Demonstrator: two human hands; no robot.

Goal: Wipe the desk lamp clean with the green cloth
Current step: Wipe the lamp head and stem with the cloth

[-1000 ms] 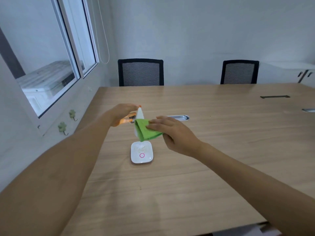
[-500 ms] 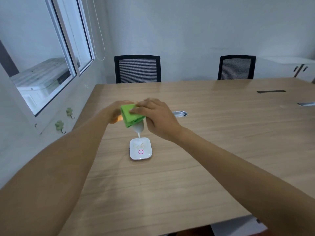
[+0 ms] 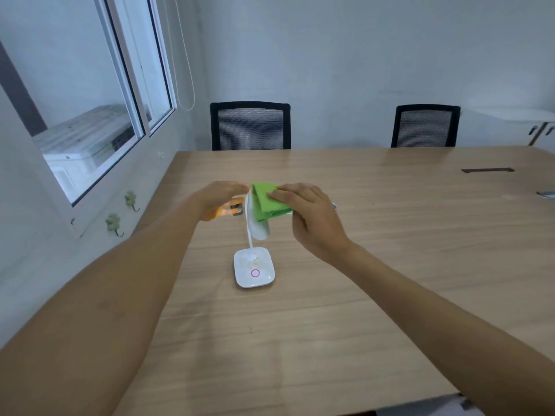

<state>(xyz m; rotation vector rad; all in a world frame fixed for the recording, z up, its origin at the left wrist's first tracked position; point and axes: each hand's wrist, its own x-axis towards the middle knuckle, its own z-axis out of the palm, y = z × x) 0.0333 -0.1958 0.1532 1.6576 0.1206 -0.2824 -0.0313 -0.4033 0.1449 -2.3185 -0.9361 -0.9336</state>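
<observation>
A small white desk lamp stands on the wooden table, its square base (image 3: 254,271) marked with a pink ring and its thin neck rising to a white head (image 3: 260,229). My right hand (image 3: 312,217) presses a folded green cloth (image 3: 265,202) against the upper part of the lamp head. My left hand (image 3: 217,198) holds the top of the lamp from the left side, fingers curled around it. An orange glow shows under the left palm. The upper part of the lamp head is hidden by the cloth and hands.
The wooden table (image 3: 390,235) reaches right and toward me. A metal cable grommet (image 3: 333,206) peeks out behind my right hand. Two black mesh chairs (image 3: 250,126) (image 3: 425,126) stand at the far edge. A window and wall hooks (image 3: 114,223) are on the left.
The green cloth and my right hand have slid along the lamp head, first up toward its top, then a little back right. My left hand has kept its hold on the lamp.
</observation>
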